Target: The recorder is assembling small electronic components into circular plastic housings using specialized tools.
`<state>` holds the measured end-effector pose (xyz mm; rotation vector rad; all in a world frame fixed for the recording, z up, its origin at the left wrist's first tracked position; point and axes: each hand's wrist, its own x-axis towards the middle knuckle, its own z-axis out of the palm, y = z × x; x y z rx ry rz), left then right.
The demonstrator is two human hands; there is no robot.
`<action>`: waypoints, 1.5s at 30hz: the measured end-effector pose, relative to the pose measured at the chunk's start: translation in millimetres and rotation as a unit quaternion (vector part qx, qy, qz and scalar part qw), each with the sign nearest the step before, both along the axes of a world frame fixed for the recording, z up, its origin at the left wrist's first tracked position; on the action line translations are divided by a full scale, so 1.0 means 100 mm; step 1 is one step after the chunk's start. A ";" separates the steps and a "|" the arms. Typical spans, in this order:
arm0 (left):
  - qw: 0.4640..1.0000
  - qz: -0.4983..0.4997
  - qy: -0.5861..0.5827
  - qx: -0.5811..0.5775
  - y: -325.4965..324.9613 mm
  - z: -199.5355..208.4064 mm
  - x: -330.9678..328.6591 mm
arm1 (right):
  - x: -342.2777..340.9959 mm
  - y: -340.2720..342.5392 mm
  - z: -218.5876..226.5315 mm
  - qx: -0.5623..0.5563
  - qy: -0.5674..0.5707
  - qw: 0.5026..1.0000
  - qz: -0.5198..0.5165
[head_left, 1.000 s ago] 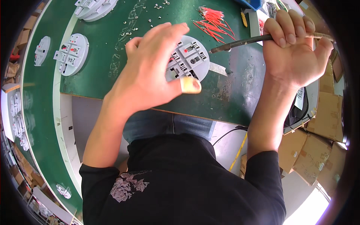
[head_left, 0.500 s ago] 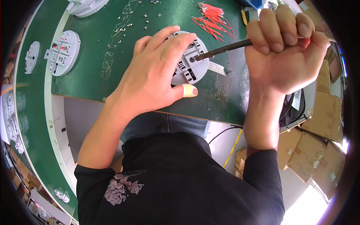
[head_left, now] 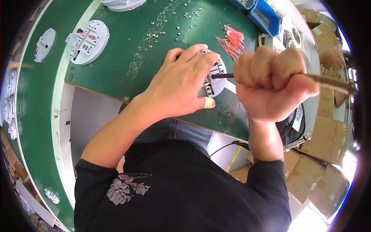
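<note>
A round light-grey plastic base (head_left: 221, 86) with raised slotted blocks and dark metal inserts lies on the green table. My left hand (head_left: 174, 85) grips it from the left, fingers across its top and thumb at its near edge; it hides the left part. A yellowish bandage (head_left: 209, 102) wraps that thumb. To the right, my right hand (head_left: 272, 85) is closed in a fist around a long dark rod-like tool (head_left: 330, 81). The tool's thin end meets a hole near the base's middle, while its thicker brownish end sticks out to the right of the fist.
Red wires (head_left: 234, 38) lie beyond the base, with small metal nuts (head_left: 189, 15) scattered to their left. A blue bin (head_left: 264, 17) stands at the far right. Another grey base (head_left: 96, 40) with red parts sits at left. Cardboard boxes (head_left: 326, 133) are stacked on the right.
My right hand has gone from loosely curled fingers to a tight fist around the tool. The tool's tip stays at the base, still held by my left hand. The whole view has shifted.
</note>
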<state>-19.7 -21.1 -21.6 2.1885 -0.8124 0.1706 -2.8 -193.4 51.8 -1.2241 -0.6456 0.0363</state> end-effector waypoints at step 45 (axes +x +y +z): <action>0.717 -0.151 0.294 -0.614 0.00 0.28 -0.31 | -0.67 0.28 0.09 -0.191 0.069 0.943 -0.263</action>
